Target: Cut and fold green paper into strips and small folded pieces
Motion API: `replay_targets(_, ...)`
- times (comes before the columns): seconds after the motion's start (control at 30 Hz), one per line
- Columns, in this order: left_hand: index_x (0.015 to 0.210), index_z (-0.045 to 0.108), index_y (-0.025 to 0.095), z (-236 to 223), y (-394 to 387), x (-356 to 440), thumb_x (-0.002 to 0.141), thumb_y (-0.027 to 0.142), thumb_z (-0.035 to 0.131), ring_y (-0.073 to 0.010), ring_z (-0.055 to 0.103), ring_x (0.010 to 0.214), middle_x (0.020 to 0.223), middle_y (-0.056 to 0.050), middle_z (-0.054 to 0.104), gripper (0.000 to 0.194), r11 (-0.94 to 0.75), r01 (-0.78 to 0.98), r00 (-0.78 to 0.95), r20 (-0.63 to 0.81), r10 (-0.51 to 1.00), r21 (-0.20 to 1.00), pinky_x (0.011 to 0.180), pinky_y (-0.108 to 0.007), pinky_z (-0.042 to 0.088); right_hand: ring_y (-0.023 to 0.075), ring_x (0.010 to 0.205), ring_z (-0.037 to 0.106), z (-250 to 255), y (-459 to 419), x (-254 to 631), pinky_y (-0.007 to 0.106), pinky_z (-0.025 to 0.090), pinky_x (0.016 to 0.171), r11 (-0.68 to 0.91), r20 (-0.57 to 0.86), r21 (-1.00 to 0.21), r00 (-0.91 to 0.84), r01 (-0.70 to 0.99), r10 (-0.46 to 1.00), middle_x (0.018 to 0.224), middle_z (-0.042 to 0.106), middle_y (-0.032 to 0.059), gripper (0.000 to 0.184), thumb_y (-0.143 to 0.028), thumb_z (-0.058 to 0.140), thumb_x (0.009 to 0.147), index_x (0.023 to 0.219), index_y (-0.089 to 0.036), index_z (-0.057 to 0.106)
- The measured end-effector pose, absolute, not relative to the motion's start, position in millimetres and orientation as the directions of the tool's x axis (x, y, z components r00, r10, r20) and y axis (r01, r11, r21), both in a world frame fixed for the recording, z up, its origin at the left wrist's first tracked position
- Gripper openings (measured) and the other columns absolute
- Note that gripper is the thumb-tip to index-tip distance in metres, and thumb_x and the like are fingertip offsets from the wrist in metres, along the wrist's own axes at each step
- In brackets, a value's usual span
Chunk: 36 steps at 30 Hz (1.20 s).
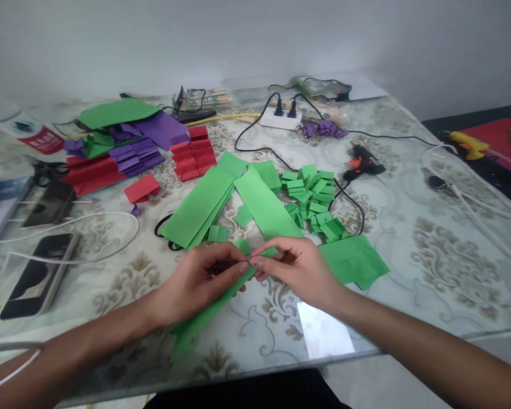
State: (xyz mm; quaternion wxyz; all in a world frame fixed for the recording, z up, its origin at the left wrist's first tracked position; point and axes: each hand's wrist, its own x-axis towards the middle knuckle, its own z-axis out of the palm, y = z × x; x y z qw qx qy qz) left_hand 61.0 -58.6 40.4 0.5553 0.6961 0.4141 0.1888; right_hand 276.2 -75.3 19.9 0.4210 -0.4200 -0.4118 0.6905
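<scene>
Near the table's front edge, my left hand (206,278) grips a long green paper strip (213,312) that hangs down toward me. Thumb and fingers of my right hand (292,267) pinch the strip's upper end, and the fingertips of both hands meet there. Beyond my left hand lies a stack of green strips (200,204), with black scissor handles (166,227) partly showing beneath it. Another green strip (266,204) lies beyond my right hand, beside a heap of small folded green pieces (315,196). Green paper (355,258) also lies right of my right hand.
Red folded paper (193,156) and purple paper (162,129) lie at the back left. A black glue gun (363,163) rests at right, its cable looping near the green heap. A white power strip (280,118) stands behind. A phone (38,275) and white cable occupy the left.
</scene>
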Motion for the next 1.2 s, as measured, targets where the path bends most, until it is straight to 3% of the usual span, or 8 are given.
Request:
replay_targets(0.4, 0.093, 0.07, 0.017, 38.7, -58.3, 56.8, 0.1, 0.032, 0.06, -0.0127, 0.061, 0.071, 0.08, -0.002, 0.07, 0.02, -0.219, 0.446, 0.597, -0.106, 0.795, 0.868, 0.058, -0.02, 0.045, 0.0134, 0.068, 0.076, 23.7, -78.5, 275.6, 0.024, 0.063, 0.07, -0.337, -0.25, -0.906, -0.321, -0.254, 0.913, 0.076, 0.078, 0.0019, 0.024, -0.037, 0.089, 0.076, 0.088, -0.019, 0.081)
replay_targets(0.97, 0.092, 0.072, 0.018, 36.2, -57.3, 58.3, 0.1, 0.035, 0.061, -0.0121, 0.061, 0.07, 0.08, -0.001, 0.071, 0.022, -0.214, 0.399, 0.601, -0.078, 0.796, 0.891, 0.063, -0.022, 0.046, 0.0147, 0.068, 0.077, 22.6, -81.1, 273.7, 0.026, 0.065, 0.072, -0.349, -0.249, -0.891, -0.331, -0.289, 0.91, 0.077, 0.08, 0.0022, 0.022, -0.036, 0.09, 0.075, 0.089, -0.02, 0.082)
replay_targets(1.2, 0.09, 0.072, 0.018, 35.5, -54.7, 56.9, 0.099, 0.035, 0.062, -0.0116, 0.059, 0.068, 0.075, 0.0, 0.069, 0.021, -0.226, 0.422, 0.582, -0.071, 0.81, 0.878, 0.061, -0.022, 0.045, 0.0147, 0.072, 0.077, 31.5, -79.4, 276.6, 0.026, 0.065, 0.075, -0.36, -0.242, -0.869, -0.342, -0.34, 0.908, 0.081, 0.079, 0.0026, 0.021, -0.039, 0.083, 0.082, 0.09, -0.019, 0.082)
